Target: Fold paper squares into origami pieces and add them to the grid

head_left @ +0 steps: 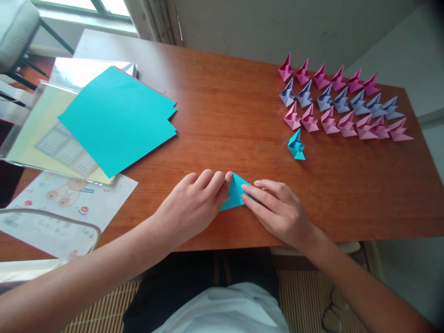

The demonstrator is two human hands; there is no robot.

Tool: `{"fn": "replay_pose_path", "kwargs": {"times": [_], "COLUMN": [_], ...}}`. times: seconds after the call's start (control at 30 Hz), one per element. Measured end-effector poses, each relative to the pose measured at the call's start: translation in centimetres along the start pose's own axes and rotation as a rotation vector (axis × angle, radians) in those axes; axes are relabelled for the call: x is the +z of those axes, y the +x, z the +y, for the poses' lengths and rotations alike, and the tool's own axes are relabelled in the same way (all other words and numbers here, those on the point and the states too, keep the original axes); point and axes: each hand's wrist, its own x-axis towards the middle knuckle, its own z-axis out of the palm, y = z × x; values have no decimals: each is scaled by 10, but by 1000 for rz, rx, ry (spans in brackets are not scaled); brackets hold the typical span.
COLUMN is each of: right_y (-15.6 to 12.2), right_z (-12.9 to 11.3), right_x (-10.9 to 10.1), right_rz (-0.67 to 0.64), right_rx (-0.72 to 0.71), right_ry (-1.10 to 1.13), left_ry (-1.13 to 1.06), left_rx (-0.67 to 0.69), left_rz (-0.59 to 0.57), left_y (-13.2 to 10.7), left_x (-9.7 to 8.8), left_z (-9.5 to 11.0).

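Observation:
A small folded piece of turquoise paper lies on the table near its front edge, between my two hands. My left hand is curled closed at the paper's left side, its fingertips pinching or pressing the upper left edge; the thumb is mostly hidden. From the right, my right hand rests stretched fingers on the paper's right part and covers that corner. Just above my right hand stands one finished turquoise origami piece with pointed tips.
Rows of pointed origami pieces stand at the back right: magenta, lavender and pink. Turquoise sheets overlap a clear plastic folder at the left. A printed sheet lies below on the wooden table.

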Motion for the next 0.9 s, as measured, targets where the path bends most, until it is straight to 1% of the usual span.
{"fn": "replay_pose_path", "kwargs": {"times": [0.2, 0.43, 0.9], "right_y": [0, 1, -1], "right_z": [2, 2, 2], "right_x": [0, -5, -5], "right_rz": [-22, -94, -88], "right_rx": [-30, -65, -51], "right_ry": [7, 24, 43], "left_ry": [0, 9, 10], "left_rx": [-1, -2, -7], "left_rz": [3, -6, -6], "left_y": [0, -1, -1], "left_x": [1, 0, 0], "left_z": [-1, 0, 0]}}
